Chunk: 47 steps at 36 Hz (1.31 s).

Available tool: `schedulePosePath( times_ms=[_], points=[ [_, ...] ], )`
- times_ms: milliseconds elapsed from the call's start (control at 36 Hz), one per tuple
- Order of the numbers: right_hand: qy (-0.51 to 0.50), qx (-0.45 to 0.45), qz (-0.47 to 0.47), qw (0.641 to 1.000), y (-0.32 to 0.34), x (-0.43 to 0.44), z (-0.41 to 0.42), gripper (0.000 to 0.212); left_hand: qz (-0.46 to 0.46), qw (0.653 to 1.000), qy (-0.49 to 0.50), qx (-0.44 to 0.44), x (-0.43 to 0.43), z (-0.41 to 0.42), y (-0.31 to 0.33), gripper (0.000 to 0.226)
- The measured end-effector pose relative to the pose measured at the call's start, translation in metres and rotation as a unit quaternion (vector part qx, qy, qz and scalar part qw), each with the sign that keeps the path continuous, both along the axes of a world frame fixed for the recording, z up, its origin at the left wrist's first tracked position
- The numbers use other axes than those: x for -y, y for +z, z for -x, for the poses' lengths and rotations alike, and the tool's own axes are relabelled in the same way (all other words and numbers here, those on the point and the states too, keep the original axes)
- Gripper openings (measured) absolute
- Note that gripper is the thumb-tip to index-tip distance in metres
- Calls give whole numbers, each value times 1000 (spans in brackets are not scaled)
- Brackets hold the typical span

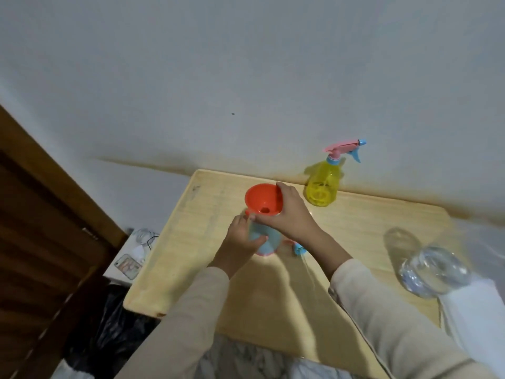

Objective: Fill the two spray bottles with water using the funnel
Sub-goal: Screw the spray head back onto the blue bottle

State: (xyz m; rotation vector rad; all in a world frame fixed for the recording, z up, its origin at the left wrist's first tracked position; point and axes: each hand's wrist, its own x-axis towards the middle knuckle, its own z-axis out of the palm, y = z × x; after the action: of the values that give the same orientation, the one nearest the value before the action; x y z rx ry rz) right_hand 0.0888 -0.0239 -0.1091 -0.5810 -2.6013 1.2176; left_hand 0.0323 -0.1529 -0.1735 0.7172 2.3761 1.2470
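Observation:
An orange funnel [263, 199] sits in the neck of a blue spray bottle [269, 242] near the middle of the wooden table [207, 269]. My right hand [289, 214] grips the funnel's rim from the right. My left hand [240, 242] holds the blue bottle's body from the left. The bottle's removed spray head [297, 248] lies on the table just right of it, partly hidden by my right wrist. A yellow spray bottle [323, 186] with a pink and blue trigger head stands upright at the table's far edge. A clear water bottle [434, 269] lies at the right.
A white wall rises right behind the table. A brown wooden door [41, 228] is at the left. Below the table's left edge lie a phone [128, 265], a cable and a black bag [114, 324]. A white cloth [478, 310] is at the right edge.

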Motion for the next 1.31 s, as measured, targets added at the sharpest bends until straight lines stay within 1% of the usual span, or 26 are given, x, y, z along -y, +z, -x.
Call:
schedulePosePath(
  times_ms=[83,111,222,333,472,583,667,750,806,861,917,1056,1222,1306],
  points=[
    [12,0,11,1000,1,-1,0,92,-33,998,20,50,-9,1,-4,52],
    [16,-1,13,1000,2,-1,0,92,-41,997,31,63,-10,2,-6,52],
    [20,-5,16,1000,2,-2,0,91,-63,993,51,84,-14,3,-13,60],
    [17,-32,16,999,8,-6,0,88,-60,994,57,78,-16,2,-17,51],
    [-3,-81,-2,997,31,-23,-6,96,-37,997,40,63,-16,1,-15,68],
    [-46,-99,-11,994,38,-53,-25,96,-53,995,50,70,-17,2,-19,71],
    [-93,-62,-20,994,18,-81,-49,98,-60,995,51,59,-17,0,-24,73],
    [-160,35,-19,986,-19,-106,-81,101,-64,996,55,40,-17,-3,-28,82],
    [-193,106,-20,975,-43,-117,-102,103,-63,996,61,29,-18,-7,-29,84],
    [-214,165,-23,962,-62,-124,-119,105,-63,996,64,14,-19,-9,-31,90],
    [-221,200,-23,954,-73,-129,-129,104,-64,996,64,7,-19,-10,-33,95],
    [-228,216,-5,949,-89,-136,-136,106,-67,995,67,-5,-21,-10,-35,93],
    [-236,178,14,955,-93,-136,-133,111,-70,995,71,-9,-22,-12,-37,92],
    [-236,179,37,954,-91,-135,-131,113,-73,995,71,-2,-22,-12,-36,91]
  ],
)
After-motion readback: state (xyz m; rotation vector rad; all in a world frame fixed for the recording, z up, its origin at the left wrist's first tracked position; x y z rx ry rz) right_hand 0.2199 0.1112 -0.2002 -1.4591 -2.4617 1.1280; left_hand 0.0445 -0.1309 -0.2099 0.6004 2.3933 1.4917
